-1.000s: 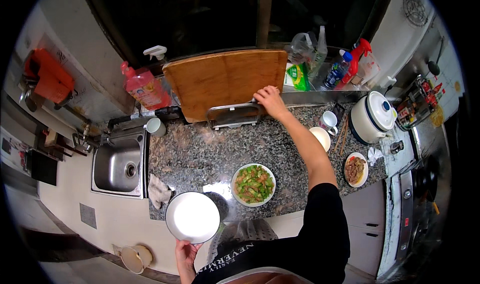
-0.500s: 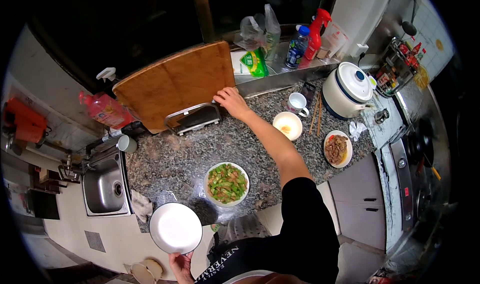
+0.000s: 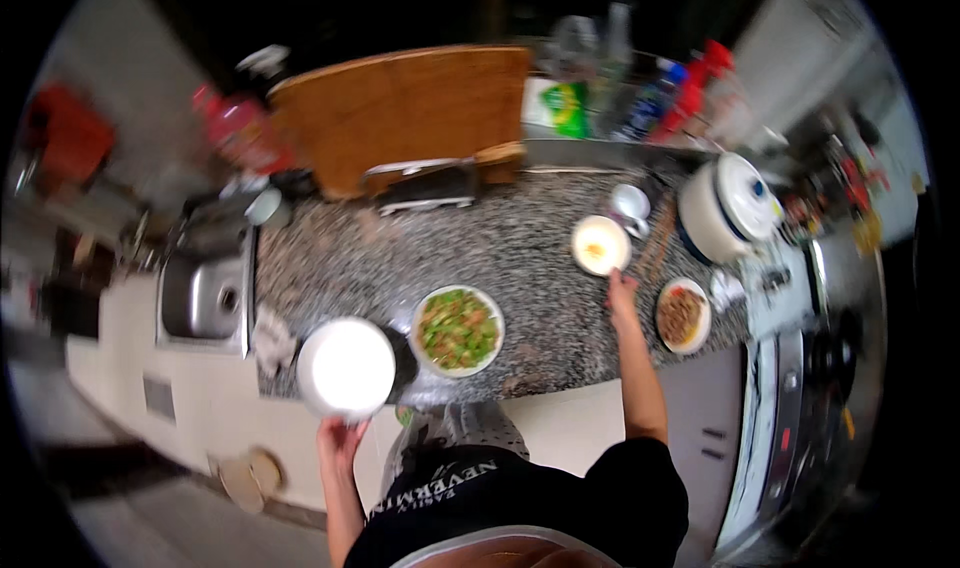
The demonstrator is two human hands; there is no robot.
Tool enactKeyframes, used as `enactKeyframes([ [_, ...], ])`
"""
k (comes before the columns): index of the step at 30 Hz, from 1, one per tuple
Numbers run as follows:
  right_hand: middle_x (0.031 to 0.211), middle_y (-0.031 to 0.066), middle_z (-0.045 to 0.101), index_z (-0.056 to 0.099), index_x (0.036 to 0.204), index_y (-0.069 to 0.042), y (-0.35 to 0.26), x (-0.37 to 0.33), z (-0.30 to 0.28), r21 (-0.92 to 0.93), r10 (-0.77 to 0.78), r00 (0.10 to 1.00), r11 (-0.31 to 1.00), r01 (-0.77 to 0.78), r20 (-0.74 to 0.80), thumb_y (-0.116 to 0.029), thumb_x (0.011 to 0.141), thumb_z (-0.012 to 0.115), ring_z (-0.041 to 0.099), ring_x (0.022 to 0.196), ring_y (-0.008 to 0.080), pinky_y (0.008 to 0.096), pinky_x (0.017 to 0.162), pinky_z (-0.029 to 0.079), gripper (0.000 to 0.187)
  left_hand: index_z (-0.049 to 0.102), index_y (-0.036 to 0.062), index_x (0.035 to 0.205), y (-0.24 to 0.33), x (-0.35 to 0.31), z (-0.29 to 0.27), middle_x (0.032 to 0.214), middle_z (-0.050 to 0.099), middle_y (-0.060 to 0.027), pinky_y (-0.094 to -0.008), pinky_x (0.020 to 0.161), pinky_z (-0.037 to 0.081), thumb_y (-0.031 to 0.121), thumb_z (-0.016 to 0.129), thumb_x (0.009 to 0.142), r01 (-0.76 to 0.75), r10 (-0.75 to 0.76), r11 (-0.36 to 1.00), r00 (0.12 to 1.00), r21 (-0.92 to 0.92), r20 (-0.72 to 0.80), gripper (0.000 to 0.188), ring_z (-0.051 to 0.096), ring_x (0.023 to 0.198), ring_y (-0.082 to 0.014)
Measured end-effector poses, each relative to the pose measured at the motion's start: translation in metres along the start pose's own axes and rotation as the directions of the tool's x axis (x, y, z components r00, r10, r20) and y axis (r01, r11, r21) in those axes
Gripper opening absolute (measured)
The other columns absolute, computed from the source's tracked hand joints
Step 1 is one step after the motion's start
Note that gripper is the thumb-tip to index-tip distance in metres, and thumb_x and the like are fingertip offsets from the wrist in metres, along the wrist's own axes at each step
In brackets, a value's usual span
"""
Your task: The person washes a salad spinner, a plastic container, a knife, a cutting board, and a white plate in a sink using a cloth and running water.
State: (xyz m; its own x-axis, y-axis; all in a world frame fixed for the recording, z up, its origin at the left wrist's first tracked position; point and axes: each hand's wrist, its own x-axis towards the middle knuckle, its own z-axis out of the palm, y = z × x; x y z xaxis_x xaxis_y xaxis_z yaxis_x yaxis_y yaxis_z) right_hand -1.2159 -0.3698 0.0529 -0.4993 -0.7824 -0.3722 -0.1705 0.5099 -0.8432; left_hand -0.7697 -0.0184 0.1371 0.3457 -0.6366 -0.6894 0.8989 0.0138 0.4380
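My left hand grips the near edge of a round white plate, held over the counter's front edge at left. Out to the right, my right hand is at the near rim of a small white bowl with a little yellowish food in it. Its fingers close on that rim, though motion blurs them. Between my hands, a dish of chopped green vegetables and meat sits on the counter. Right of my right hand stands a dish of cooked meat. A white mug is behind the bowl.
A wooden cutting board leans in a metal rack at the back. The sink lies left, with a cloth beside it. Chopsticks and a white electric cooker stand right, near the stove.
My right hand has left the rack by the cutting board and come right and nearer to the small bowl. My left hand still holds the plate. The view has shifted and blurred.
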Motion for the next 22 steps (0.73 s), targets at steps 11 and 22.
enactKeyframes([
  [11, 0.089, 0.0119, 0.059, 0.04, 0.115, -0.006, 0.006, 0.013, 0.023, 0.373, 0.194, 0.896, 0.859, -0.352, 0.399, -0.023, 0.084, 0.035, 0.06, 0.068, 0.0175, 0.0263, 0.054, 0.049, 0.036, 0.035, 0.0047, 0.106, 0.024, 0.15, 0.007, 0.102, 0.051, -0.015, -0.0471, 0.078, 0.048, -0.004, 0.04, 0.072, -0.093, 0.095, 0.995, 0.99, 0.021, -0.104, 0.035, 0.056, 0.09, -0.0296],
  [22, 0.094, 0.0144, 0.054, 0.026, 0.124, -0.01, -0.069, -0.193, 0.031, 0.211, -0.163, 0.761, 0.977, 0.036, 0.628, -0.01, 0.082, 0.039, 0.059, 0.062, 0.0182, 0.0239, 0.048, 0.049, 0.044, 0.037, 0.0134, 0.117, 0.041, 0.181, -0.013, 0.107, 0.05, -0.0097, -0.038, 0.066, 0.052, -0.002, 0.051, 0.076, -0.157, 0.162, 0.987, 0.971, 0.042, -0.174, 0.045, 0.055, 0.092, -0.0275],
])
